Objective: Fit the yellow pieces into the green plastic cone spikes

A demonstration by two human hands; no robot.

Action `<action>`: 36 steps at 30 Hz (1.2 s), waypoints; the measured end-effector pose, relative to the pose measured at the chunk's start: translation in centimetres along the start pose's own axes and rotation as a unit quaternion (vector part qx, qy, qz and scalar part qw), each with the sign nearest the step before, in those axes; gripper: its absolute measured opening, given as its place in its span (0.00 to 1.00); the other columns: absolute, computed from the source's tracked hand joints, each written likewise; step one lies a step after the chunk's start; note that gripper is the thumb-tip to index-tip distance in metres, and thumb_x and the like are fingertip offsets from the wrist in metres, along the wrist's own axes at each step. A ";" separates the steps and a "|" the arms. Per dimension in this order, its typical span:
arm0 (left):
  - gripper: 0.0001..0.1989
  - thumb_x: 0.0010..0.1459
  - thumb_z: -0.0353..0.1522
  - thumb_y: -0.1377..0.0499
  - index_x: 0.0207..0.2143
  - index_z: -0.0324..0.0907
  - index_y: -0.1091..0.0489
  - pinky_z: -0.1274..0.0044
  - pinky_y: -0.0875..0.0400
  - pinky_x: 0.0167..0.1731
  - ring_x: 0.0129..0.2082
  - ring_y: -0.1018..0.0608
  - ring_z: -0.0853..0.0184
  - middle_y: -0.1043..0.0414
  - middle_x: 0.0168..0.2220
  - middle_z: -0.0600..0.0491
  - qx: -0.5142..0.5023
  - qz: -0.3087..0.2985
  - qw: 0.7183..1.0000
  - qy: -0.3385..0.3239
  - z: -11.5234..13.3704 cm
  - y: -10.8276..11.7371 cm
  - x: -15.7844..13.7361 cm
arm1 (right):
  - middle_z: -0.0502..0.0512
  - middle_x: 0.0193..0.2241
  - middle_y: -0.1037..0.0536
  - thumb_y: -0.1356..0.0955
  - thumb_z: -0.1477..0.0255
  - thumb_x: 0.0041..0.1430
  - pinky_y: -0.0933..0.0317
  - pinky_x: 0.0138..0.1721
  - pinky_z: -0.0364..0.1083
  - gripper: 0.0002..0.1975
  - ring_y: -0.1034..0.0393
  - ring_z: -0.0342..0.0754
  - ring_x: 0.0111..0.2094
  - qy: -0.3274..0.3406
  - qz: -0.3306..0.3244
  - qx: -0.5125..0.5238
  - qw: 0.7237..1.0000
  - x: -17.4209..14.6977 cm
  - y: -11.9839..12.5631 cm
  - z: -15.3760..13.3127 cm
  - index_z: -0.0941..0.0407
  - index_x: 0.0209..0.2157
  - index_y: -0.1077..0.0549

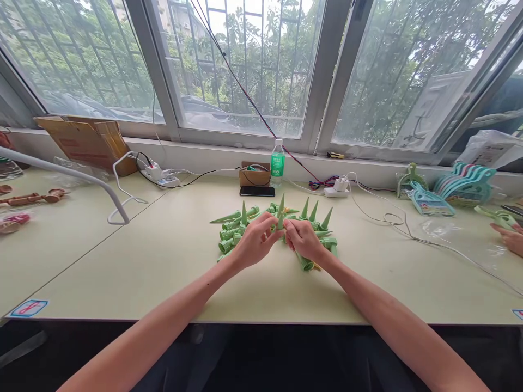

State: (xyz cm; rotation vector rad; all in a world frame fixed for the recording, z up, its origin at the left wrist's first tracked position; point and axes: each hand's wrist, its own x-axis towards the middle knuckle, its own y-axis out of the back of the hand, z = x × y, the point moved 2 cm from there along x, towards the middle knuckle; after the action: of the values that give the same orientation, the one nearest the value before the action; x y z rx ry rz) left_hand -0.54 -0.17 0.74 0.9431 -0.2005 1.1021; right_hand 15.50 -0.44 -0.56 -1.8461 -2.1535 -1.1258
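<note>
Above the middle of the table, my left hand [256,239] is closed, its fingers and thumb pinching a green plastic watering spike [280,221] that points upward. My right hand [303,239] is closed at the right side of that same spike, and its fingertips partly cover the lower end. Many similar green spikes [225,246] lie in a loose pile around and behind both hands. Several others [314,211] stand with their points up. One more spike [305,263] lies beneath my right hand. Small yellow-orange pieces [316,266] show among them.
A phone [257,191], a small cardboard box [255,175] and a water bottle [277,163] are behind the pile. Power strips [336,189] and cables lie along the windowsill. At right are blue dustpan-like items [433,200] and another person's hand [510,237]. A white lamp arm [81,177] crosses the left.
</note>
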 end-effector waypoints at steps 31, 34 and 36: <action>0.20 0.57 0.43 0.40 0.47 0.43 0.38 0.81 0.37 0.20 0.18 0.34 0.75 0.37 0.23 0.60 -0.137 -0.037 0.981 0.128 0.5 0.7 0.2 | 0.45 0.15 0.37 0.45 0.61 0.70 0.47 0.22 0.42 0.21 0.44 0.40 0.16 0.040 0.006 -0.006 0.999 -0.2 0.0 0.0 0.54 0.24 0.43; 0.17 0.58 0.40 0.40 0.47 0.43 0.36 0.81 0.38 0.21 0.18 0.36 0.75 0.38 0.20 0.61 -0.033 -0.025 0.997 0.064 0.5 0.5 0.0 | 0.47 0.14 0.37 0.45 0.59 0.70 0.47 0.21 0.42 0.24 0.43 0.41 0.16 0.029 0.007 0.004 1.000 -0.2 0.0 -0.1 0.54 0.21 0.42; 0.16 0.59 0.39 0.41 0.48 0.43 0.36 0.82 0.39 0.20 0.17 0.39 0.76 0.41 0.17 0.63 0.006 -0.024 0.999 0.039 0.4 0.3 -0.1 | 0.47 0.14 0.37 0.45 0.58 0.70 0.47 0.21 0.42 0.25 0.43 0.41 0.16 0.026 0.007 0.008 1.000 -0.1 0.0 -0.1 0.54 0.20 0.41</action>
State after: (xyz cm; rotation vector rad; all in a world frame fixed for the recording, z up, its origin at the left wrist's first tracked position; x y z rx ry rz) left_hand -0.77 -0.51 1.10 0.9103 -0.1081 1.0951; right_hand 15.52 -0.62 -0.52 -1.8018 -2.1109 -1.1380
